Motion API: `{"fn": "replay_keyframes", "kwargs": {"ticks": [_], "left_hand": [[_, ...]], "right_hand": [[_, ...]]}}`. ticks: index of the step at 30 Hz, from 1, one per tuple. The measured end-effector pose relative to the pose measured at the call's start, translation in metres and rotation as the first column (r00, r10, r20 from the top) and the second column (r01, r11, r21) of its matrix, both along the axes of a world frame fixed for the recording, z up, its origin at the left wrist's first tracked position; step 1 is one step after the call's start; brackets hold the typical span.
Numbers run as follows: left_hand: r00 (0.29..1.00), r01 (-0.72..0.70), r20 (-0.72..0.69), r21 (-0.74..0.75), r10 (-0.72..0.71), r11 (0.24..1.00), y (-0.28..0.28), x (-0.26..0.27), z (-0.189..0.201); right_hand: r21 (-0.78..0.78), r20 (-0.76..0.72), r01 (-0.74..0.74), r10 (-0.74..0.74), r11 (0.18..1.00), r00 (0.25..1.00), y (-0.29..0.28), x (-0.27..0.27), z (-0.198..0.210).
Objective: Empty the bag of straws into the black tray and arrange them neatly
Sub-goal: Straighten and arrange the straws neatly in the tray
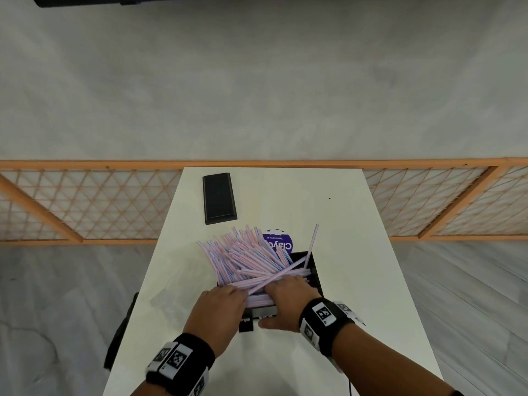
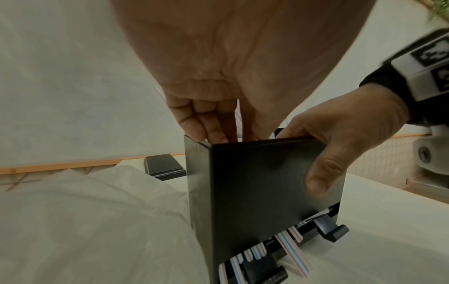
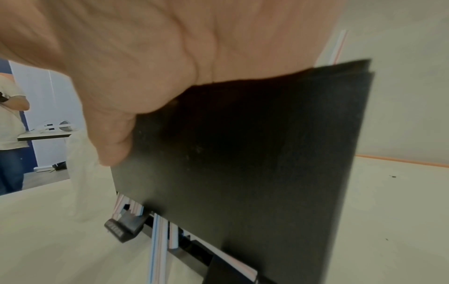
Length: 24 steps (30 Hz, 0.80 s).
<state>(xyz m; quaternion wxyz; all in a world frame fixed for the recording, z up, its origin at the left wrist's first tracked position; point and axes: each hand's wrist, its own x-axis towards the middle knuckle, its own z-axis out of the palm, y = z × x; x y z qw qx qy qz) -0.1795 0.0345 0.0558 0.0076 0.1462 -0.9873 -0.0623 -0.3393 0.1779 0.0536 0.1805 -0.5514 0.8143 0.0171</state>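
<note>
Here the right hand (image 2: 340, 138) grips the near wall of the black tray (image 2: 262, 184) on the desk (image 1: 357, 252), thumb outside, while the left hand (image 1: 220, 312), fingers curled, reaches into the straws (image 1: 245, 258) heaped in the tray.

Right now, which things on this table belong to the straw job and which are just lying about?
Job: pink and blue striped straws; black box tray; clear plastic bag; left hand; right hand.

Lying about: flat black lid; round purple sticker.
</note>
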Motion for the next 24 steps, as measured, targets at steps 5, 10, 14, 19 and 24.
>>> {"fn": "replay_keyframes", "kwargs": {"ticks": [5, 10, 14, 19, 24], "left_hand": [[1.000, 0.014, -0.027, -0.026, -0.015, 1.000, -0.0004, 0.0023, -0.0026], [1.000, 0.016, 0.007, -0.038, -0.016, 0.999, -0.0005, 0.0032, -0.0040], [1.000, 0.000, -0.006, -0.036, 0.000, 0.999, 0.0006, 0.0036, -0.0055], [1.000, -0.001, -0.020, -0.037, 0.000, 0.999, 0.0023, 0.0047, -0.0060], [0.999, 0.009, -0.049, -0.043, -0.011, 0.999, 0.0017, 0.0055, -0.0061]], "right_hand": [[0.002, 0.062, 0.018, -0.018, 1.000, 0.998, 0.0006, 0.0003, 0.0007], [0.037, 0.077, 0.036, -0.038, 0.999, 0.996, 0.0009, 0.0008, -0.0005], [0.045, 0.064, 0.026, -0.029, 0.999, 0.998, -0.0006, -0.0009, 0.0025], [0.029, 0.076, 0.019, -0.021, 0.999, 0.997, -0.0028, -0.0046, 0.0048], [-0.011, 0.032, 0.013, -0.013, 1.000, 0.999, -0.0014, -0.0059, 0.0057]]}}
